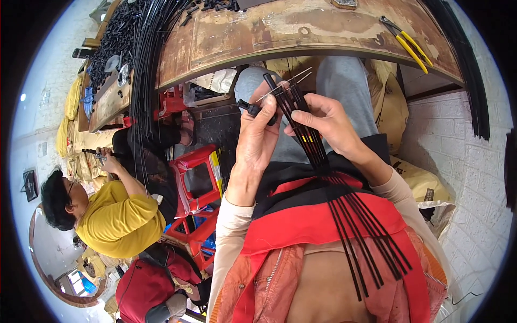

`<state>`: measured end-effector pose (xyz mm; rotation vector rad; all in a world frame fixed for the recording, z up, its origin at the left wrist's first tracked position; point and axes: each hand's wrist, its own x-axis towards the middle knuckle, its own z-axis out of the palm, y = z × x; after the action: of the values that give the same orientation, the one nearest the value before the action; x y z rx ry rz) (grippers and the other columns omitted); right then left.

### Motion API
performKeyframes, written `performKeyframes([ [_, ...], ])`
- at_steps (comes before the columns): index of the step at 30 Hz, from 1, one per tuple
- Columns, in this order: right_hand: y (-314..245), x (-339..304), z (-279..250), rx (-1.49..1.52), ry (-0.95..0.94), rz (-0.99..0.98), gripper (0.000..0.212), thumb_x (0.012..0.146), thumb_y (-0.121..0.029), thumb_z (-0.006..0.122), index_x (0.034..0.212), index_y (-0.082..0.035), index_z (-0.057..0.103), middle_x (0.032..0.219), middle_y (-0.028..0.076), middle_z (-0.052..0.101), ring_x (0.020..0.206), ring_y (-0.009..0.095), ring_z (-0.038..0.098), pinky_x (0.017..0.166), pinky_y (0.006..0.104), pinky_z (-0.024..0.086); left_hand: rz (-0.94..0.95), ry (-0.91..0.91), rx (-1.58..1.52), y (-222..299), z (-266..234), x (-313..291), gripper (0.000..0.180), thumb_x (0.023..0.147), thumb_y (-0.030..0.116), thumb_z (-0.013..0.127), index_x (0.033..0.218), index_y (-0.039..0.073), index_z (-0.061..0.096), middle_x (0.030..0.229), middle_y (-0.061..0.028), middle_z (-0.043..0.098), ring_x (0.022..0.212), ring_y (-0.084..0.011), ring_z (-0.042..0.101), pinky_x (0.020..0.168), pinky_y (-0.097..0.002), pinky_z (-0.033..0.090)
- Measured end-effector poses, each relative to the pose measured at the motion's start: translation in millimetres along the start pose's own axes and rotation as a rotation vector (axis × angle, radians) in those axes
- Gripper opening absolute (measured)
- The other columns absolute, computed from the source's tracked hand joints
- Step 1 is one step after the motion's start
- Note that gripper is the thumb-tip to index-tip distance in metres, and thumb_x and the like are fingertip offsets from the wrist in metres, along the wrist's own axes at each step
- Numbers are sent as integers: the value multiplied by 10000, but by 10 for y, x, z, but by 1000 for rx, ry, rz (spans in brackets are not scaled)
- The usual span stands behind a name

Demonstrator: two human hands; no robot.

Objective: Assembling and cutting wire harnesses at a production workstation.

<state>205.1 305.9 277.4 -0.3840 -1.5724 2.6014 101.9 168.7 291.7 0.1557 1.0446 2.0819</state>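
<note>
My left hand [254,137] is closed around a small black plastic fitting [247,108], which pokes out beside the thumb. Thin silvery wires [300,77] cross at its fingertips, over the top of a bundle of slim black rods [318,156] that resemble umbrella ribs. My right hand [336,126] pinches this bundle from the right, thumb on top. Yellow marks show partway down the rods, and their lower ends fan out over my red apron [301,223]. How the wires join the rods is hidden by the fingers.
A worn wooden table [242,40] lies ahead, with yellow-handled pliers [412,47] at its right. Long black rods [148,70] hang over its left edge; another bundle [466,70] hangs right. Red stools [196,183] and a person in yellow [118,218] are left.
</note>
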Motion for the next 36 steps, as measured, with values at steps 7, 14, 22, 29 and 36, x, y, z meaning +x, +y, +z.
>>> performKeyframes([
  [7, 27, 19, -12, 145, -31, 53, 244, 925, -134, 653, 1118, 5, 597, 973, 72, 663, 799, 177, 690, 727, 271, 554, -179, -121, -60, 1, -116, 35, 318, 963, 217, 608, 1227, 40, 599, 1175, -66, 655, 1020, -135, 614, 925, -288, 471],
  [14, 22, 68, -42, 120, -121, 83, 275, 933, -133, 639, 1159, 4, 566, 1002, 84, 662, 828, 182, 684, 787, 314, 571, -145, -121, -8, 44, -57, -20, 351, 979, 247, 574, 1258, 34, 575, 1295, -97, 594, 1054, -133, 569, 912, -292, 445],
  [22, 24, 74, -19, 23, -161, -15, 324, 980, -145, 549, 1262, 6, 492, 923, 44, 560, 843, 122, 581, 845, 385, 570, 297, -178, 234, 471, 218, 342, 524, 1008, 374, 482, 1374, 0, 467, 1394, -131, 522, 1348, -254, 422, 1125, -398, 312],
  [29, -33, 46, 5, -8, -147, -12, 370, 976, -113, 534, 1320, 5, 464, 911, 36, 551, 833, 132, 582, 851, 405, 567, -95, -419, 480, 489, 134, 566, 422, 958, 314, 606, 1237, -3, 598, 1291, -137, 593, 1176, -216, 559, 1015, -362, 423],
  [36, -57, 74, 53, 36, -109, -12, 378, 974, -115, 539, 1327, -3, 466, 902, 41, 566, 818, 125, 595, 838, 382, 568, 86, -160, 407, 396, -25, 452, 283, 939, 231, 649, 1117, 12, 633, 1029, -73, 685, 1002, -144, 623, 869, -289, 490],
])
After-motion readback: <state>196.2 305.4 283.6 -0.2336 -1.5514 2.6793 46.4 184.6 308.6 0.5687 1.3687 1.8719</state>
